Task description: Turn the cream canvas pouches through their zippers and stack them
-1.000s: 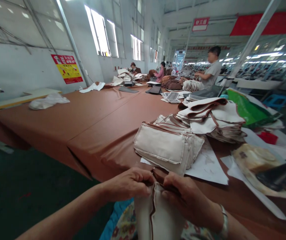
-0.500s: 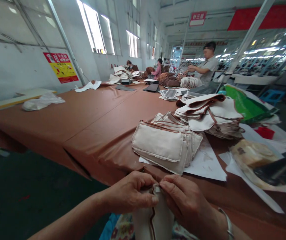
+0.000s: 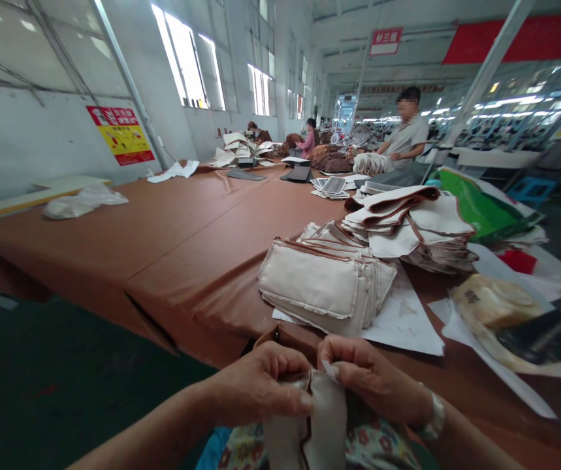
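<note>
A cream fabric piece (image 3: 328, 424) with a brown-edged seam down its middle hangs upright above my lap. My left hand (image 3: 265, 388) is closed on its top left part, thumb lying across the front near the seam. At the top right corner, my right hand (image 3: 371, 375) pinches a small white strip (image 3: 330, 371) between thumb and finger. Whether that strip is joined to the fabric I cannot tell. Just beyond my hands lies a stack of similar cream fabric pieces (image 3: 314, 277) with brown edges.
A brown-covered table (image 3: 196, 228) stretches ahead. On its right are a folded fabric pile (image 3: 392, 241), a green bag (image 3: 476, 205), white paper (image 3: 402, 320) and a wrapped yellowish block (image 3: 498, 300) beside a black object. A co-worker (image 3: 407, 134) stands at the far right side.
My right hand has moved slightly right and turned, and a white strip now shows in its pinch. My left hand stays on the fabric. The co-worker's hands have lowered.
</note>
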Motion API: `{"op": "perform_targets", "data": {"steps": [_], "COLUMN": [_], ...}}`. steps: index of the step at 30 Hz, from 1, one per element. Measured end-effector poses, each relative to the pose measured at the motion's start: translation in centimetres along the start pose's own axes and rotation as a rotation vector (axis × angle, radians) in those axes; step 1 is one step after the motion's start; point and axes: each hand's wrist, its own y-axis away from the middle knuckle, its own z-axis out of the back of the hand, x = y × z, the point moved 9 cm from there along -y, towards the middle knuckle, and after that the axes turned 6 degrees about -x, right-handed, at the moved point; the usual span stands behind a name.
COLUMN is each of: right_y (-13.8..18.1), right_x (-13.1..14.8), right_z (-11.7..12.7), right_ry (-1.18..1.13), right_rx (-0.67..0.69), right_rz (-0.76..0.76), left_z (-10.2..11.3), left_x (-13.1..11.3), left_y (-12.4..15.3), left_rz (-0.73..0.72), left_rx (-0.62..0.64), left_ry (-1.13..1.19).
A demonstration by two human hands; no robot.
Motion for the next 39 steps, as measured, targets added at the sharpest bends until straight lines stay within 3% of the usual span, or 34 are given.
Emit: {"op": "perform_targets", "data": {"steps": [6,11,16,19,21,25,29,34,39], "right_y": [0.5,0.9,1.1,0.8,0.4,0.1,0.3,0.7,0.4], "right_x": [1.0,2.0,3.4,3.6,2.8,-0.6,-2.4,-3.0,-1.5], "right_z": [0.2,0.0,0.3,0.6,1.0,0.8,-0.5,-0.5,-0.2], "right_ry": [0.196,0.456,0.512,0.453,0.328,-0.285,-0.704,-0.642,-0.325], "right_rx": [-0.055,-0.079,-0.093,-0.078,-0.07,-0.146,-0.232,-0.242,-0.176], "right_rz": [0.137,0.266,0.358,0.319,0.188,-0.155,-0.191,-0.188,-0.109], "left_z": [0.5,0.7,0.8,0.5,0.2,-0.3,-0.3,1.1,1.9], "left_x": [0.6,-0.1,-0.9,-1.0,-1.1,-1.4,-1.1,-0.8,-0.9], "left_y": [-0.1,-0.2,0.0,0.0,0.0,-0.1,-0.1,-0.5,-0.8], "left_rz": [0.058,0.027,0.041,0.058,0.053,0.032,0.04,0.01,-0.042], "left_rx": [-0.063,-0.089,-0.102,-0.084,-0.074,-0.04,-0.032,-0.206,-0.317], "left_ry": [0.102,0.089,-0.001,-0.033,-0.03,0.06,0.031,0.071,-0.081]}}
